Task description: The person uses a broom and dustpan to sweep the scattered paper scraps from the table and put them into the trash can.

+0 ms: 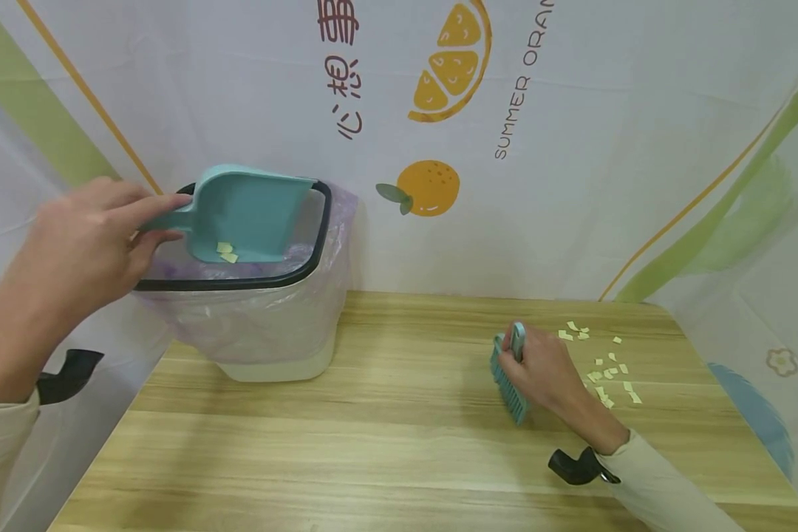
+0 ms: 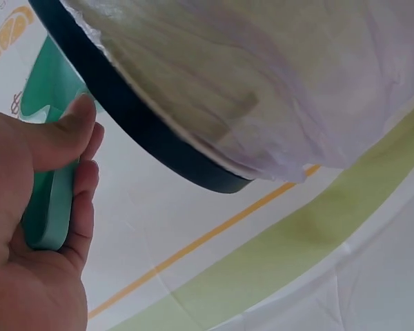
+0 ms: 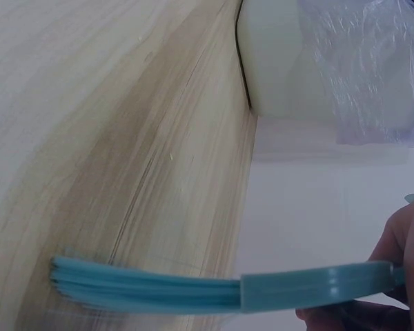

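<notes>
My left hand grips the handle of a teal dustpan over the mouth of a trash bin. The pan is tilted, and a few pale yellow paper scraps lie in its lower corner. In the left wrist view, the thumb and fingers wrap the dustpan handle beside the bin's dark rim. At the right of the table, my right hand holds a teal hand brush. Its bristles point down at the wood in the right wrist view.
Several paper scraps are scattered on the wooden table, right of the brush. A thin purple bag lines the bin, folded over outside. Behind the table hangs a white printed curtain.
</notes>
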A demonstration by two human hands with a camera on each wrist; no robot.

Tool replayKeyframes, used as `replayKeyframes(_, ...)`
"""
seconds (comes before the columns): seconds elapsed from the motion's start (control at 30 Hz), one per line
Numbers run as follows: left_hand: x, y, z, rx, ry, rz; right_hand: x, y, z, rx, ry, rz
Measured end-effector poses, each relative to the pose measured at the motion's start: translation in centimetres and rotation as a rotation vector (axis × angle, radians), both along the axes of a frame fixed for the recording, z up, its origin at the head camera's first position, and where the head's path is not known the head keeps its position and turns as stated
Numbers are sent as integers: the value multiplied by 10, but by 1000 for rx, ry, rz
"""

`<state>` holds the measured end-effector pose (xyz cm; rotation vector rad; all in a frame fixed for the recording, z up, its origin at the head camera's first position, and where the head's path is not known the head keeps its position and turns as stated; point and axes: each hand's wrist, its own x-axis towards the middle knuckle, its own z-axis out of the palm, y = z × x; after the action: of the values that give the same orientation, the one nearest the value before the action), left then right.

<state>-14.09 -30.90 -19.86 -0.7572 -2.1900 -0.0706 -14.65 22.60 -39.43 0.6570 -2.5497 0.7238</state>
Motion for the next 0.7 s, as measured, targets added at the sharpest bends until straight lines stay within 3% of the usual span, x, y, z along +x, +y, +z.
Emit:
replayKeyframes(0.27, 0, 2, 1, 0, 24, 11, 0, 0, 0, 1, -9, -2)
replayKeyframes(0.47, 1, 2, 0, 39, -96, 99, 1, 0, 1, -3, -15, -6)
replayKeyframes(0.7, -1, 1, -1, 3, -60, 41, 1, 0, 1, -3, -15, -4)
